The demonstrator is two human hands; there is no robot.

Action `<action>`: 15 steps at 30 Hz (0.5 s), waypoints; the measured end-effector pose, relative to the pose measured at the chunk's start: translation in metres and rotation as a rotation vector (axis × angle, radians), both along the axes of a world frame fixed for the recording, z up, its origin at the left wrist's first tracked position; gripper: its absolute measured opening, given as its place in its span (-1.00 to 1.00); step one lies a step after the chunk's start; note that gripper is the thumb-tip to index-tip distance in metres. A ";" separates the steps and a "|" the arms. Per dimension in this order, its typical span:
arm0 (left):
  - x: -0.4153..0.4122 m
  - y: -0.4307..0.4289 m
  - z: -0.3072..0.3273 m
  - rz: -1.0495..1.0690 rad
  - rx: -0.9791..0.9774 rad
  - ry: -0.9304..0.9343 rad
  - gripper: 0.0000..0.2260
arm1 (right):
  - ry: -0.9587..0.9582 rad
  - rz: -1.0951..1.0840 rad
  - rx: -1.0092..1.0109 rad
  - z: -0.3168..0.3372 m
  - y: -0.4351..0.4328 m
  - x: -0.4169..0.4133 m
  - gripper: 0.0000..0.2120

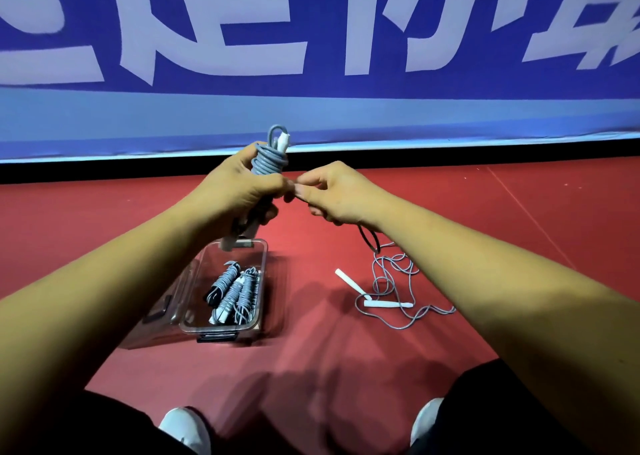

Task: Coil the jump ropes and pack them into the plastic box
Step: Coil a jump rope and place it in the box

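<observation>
A wound grey jump rope [268, 160] with white plastic handles is gripped in the left hand [239, 191], whose fingers are curled round the lower half of the tight bundle. It is held upright in the air, above the far end of the box. The right hand [334, 196] is held close against the left, with thumb and forefinger pinched together at the bundle's side. What is pinched appears to be the last free length of that rope, but this cannot be told for certain. A dark loop of cord [369, 239] hangs beneath the right wrist; whether it belongs to a rope is unclear.

Below the left forearm, a clear rectangular plastic box [239, 257] is set open on the red sports floor [519, 212], a black latch at its near end. Several coiled grey rope bundles [235, 291] are laid side by side in it, toward its right wall. What looks like a lid is propped against its left side.

To the right of the box and apart from it, a loose grey jump rope [394, 281] is seen lying tangled on the floor, its two white handles [388, 304] near each other. Along the floor's far edge a blue banner with large white characters [311, 38] is hung.

The task is judged to be well advanced. Several ropes are packed, and the wound grey jump rope seems nearly secured but is not yet in the box. At least the loose grey jump rope remains to be coiled and packed.
</observation>
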State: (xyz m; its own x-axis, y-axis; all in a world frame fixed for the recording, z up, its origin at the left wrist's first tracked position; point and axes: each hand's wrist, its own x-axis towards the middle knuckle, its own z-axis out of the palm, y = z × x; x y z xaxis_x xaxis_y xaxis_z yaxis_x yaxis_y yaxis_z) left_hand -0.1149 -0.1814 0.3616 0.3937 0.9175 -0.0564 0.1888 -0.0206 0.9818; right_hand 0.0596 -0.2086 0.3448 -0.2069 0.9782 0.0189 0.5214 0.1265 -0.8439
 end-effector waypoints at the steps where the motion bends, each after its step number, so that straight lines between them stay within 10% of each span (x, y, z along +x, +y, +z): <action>1: -0.001 0.003 0.000 0.045 -0.017 0.049 -0.75 | -0.085 0.009 0.066 0.000 0.000 -0.003 -0.77; 9: -0.018 0.007 0.002 -0.049 -0.131 0.192 -0.81 | -0.377 0.133 0.149 0.007 -0.006 -0.009 -0.76; 15: -0.006 0.019 -0.029 0.074 0.456 0.941 -0.87 | -0.613 0.146 0.129 0.002 -0.010 -0.028 -0.61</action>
State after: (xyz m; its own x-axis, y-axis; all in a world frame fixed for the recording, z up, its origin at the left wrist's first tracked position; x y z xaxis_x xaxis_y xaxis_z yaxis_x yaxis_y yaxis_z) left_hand -0.1213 -0.1620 0.3322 0.3125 0.9488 0.0461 0.8882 -0.3091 0.3399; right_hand 0.0318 -0.2181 0.3471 -0.3481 0.9370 -0.0290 0.8740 0.3132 -0.3715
